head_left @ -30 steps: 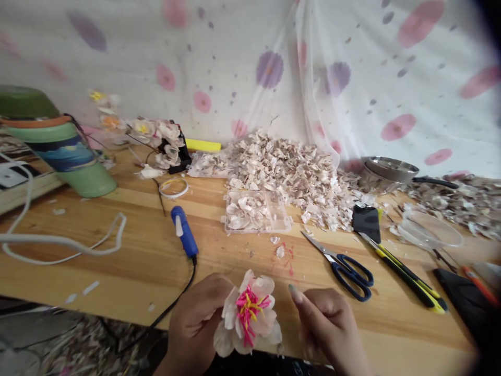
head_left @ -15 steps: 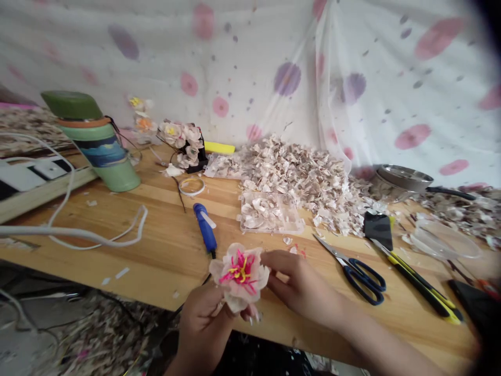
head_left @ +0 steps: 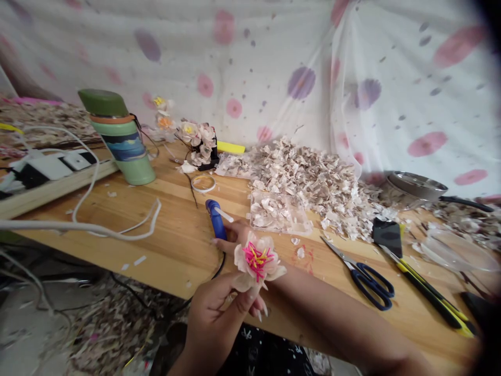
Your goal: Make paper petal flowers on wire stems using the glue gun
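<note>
Between the thumb and fingers of my left hand (head_left: 221, 308) is an artificial flower (head_left: 257, 259) with pale, translucent petals and pink and yellow stamens, its face turned up. My right hand (head_left: 235, 237) reaches past the flower, partly hidden by it. Its thumb and fingers close around the lower part of a blue glue gun (head_left: 217, 222), with a white glue stick (head_left: 224, 214) sticking out. A black cord runs from the gun's lower end toward the table edge. Just behind my right hand lies a clear plastic box (head_left: 279, 213) holding loose pale petals.
Scissors (head_left: 362, 277) and a yellow-black utility knife (head_left: 430, 292) lie to the right. A large petal pile (head_left: 309, 177) spreads at the back, near a metal pan (head_left: 415, 188). On the left are a green tumbler (head_left: 123, 143), white cables (head_left: 117, 230) and a power strip (head_left: 58, 169).
My right hand has left the flower, moved forward and left, and taken hold of the glue gun. My left hand keeps the flower, now tilted a little. The view has shifted left.
</note>
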`<state>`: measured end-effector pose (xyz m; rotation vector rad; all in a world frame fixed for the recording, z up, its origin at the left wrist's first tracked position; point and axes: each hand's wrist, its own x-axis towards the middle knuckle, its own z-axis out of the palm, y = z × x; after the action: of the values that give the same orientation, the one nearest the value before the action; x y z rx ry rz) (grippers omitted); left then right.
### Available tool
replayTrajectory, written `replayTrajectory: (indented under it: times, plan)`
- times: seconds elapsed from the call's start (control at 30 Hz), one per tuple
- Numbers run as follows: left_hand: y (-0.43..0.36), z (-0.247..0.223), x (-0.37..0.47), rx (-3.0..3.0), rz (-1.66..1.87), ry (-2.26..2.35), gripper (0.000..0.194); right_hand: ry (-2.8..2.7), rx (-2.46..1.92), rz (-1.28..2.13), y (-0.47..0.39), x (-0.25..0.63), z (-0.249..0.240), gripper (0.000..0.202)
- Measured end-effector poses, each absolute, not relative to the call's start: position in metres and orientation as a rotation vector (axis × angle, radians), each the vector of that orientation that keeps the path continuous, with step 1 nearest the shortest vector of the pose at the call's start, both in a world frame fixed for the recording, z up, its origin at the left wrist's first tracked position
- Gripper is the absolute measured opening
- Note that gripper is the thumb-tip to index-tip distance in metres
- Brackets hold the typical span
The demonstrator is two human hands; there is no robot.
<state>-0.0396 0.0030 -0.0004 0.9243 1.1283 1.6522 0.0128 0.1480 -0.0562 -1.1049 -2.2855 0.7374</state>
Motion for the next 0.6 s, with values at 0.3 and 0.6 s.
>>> replayTrajectory:
  times: [0.3,0.6]
  plan:
    - [0.002,0.007,-0.036,0.756,1.601,1.217,0.018,-2.292,-1.199,0.696,0.142,-0.006,-0.045,0.015]
    - [0.001,0.003,-0.038,0.849,1.676,1.267,0.019,-2.238,-1.055,0.933,0.138,0.048,0.011,0.038]
